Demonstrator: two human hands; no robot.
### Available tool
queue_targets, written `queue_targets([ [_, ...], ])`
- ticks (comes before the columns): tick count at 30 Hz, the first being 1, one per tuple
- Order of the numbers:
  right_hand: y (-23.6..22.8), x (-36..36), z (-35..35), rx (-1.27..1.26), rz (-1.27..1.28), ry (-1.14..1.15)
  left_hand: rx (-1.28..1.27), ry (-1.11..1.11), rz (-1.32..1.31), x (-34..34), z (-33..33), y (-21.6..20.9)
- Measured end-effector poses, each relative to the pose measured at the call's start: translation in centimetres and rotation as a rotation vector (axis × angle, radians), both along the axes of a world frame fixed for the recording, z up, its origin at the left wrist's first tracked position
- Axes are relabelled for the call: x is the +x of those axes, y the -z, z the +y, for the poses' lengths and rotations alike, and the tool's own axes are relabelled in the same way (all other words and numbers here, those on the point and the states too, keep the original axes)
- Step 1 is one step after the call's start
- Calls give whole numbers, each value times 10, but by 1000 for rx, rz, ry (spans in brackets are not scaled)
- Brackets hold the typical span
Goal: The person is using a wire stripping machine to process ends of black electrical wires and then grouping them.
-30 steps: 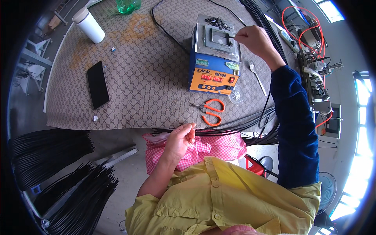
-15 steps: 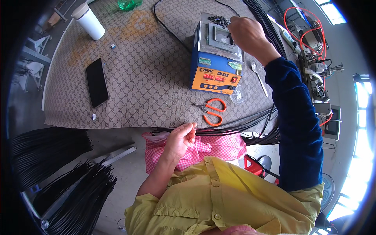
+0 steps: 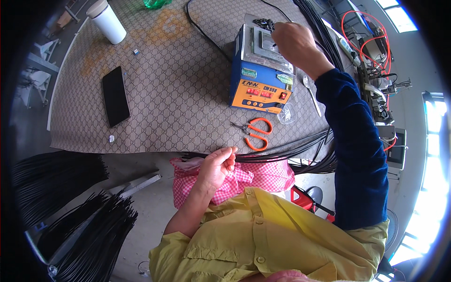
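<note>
1. Reaches with the right hand [image 3: 296, 43] over the square metal basin [image 3: 258, 48] atop the blue-and-orange machine [image 3: 256, 86], right of centre on the patterned tabletop [image 3: 174, 103].
2. Bends the right-hand fingers down together beside the basin; cannot tell whether clamped on anything.
3. Holds the left hand [image 3: 218, 167] at the near edge, beside black cables [image 3: 282, 152], with thumb and forefinger together; cannot tell of anything between.
4. Near the left hand: orange-handled snips [image 3: 265, 126].
5. Just beside the machine: a clear dish [image 3: 286, 114] and a pale spoon [image 3: 313, 96]; beyond the basin, small dark pieces [image 3: 264, 23].
</note>
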State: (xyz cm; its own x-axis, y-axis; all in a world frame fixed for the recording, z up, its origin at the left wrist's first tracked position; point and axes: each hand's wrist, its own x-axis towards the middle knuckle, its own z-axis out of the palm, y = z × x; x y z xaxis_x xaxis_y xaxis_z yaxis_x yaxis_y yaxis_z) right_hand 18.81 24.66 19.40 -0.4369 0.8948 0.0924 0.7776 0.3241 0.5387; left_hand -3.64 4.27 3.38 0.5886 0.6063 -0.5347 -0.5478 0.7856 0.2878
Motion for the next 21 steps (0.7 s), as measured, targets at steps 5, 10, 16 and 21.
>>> queue_targets([
  [5, -3, -3, -3, -14, -6, 18, 1, 1, 0, 0, 0, 0],
  [10, -4, -5, -4, -49, 6, 49, 18, 0, -10, 0, -1, 4],
  [16, -9, 0, -4, -40, 19, 25, 2, 0, 5, 0, 0, 2],
  [21, -13, 6, -5, -22, 8, 16, 2, -3, 12, 0, 0, 0],
])
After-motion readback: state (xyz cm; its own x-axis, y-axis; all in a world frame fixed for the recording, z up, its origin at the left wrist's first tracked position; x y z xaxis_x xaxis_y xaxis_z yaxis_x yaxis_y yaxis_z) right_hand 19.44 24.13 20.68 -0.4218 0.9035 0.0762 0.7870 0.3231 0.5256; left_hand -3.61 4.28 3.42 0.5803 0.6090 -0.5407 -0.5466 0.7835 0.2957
